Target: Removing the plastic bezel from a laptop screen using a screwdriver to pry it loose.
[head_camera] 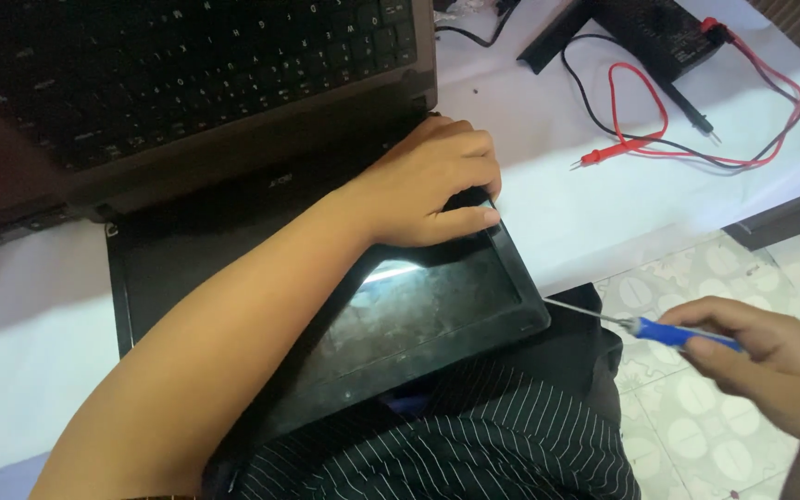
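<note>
a: what is seen first, taking the biggest things first?

b: a white table (604, 194) is seen, with a tiled floor at the lower right. on the table a dark laptop (187, 83) is laid open and flat, its keyboard half at the top left. its screen panel (418, 315) is swung toward the person, so that the near edge hangs past the table edge over a lap in black pinstriped cloth (474, 444). it seems to be laid this way so that the bezel can be reached from the side.

a: and the hands?

b: the left hand (432, 181) is pressed down on the far right corner of the screen panel. the fingers are curled over the bezel edge and the thumb is laid along it, so the panel appears to be steadied. the grip is mostly closed, though how tightly cannot be told. the right hand (770, 356) is held out past the table, over the floor. its fingers are closed round the blue handle of a small screwdriver (645, 326), whose thin shaft is pointed left. the tip is brought just beside the panel's right edge; whether it touches cannot be told.

a: anything smaller?

b: at the top right a black meter (659, 28) is set well apart from the hands, with red and black test leads (659, 148) trailed loosely across the table.
</note>
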